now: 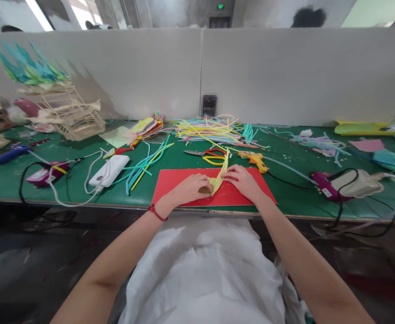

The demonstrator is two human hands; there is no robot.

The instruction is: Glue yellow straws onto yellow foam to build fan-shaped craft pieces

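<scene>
A red sheet (170,180) lies on the green table in front of me. On it is a pale yellow crepe-like paper piece (217,182), its strips standing up at the top. My left hand (195,186) pinches the lower left edge of this piece, with the fingertips partly hidden. At its right side my right hand (240,179) has curled fingers closed on the upright strips. Just behind the sheet lie scissors (214,157) with red and yellow handles, and a yellow hot glue gun (256,159) rests to their right.
Behind, a pile of pastel tubes (204,130) spreads before a grey partition (133,72). Left are teal and yellow tubes (146,164), a white power strip (109,171) and a purple box (47,173). A second purple box (329,184) with cables sits right. A stick frame (79,121) stands far left.
</scene>
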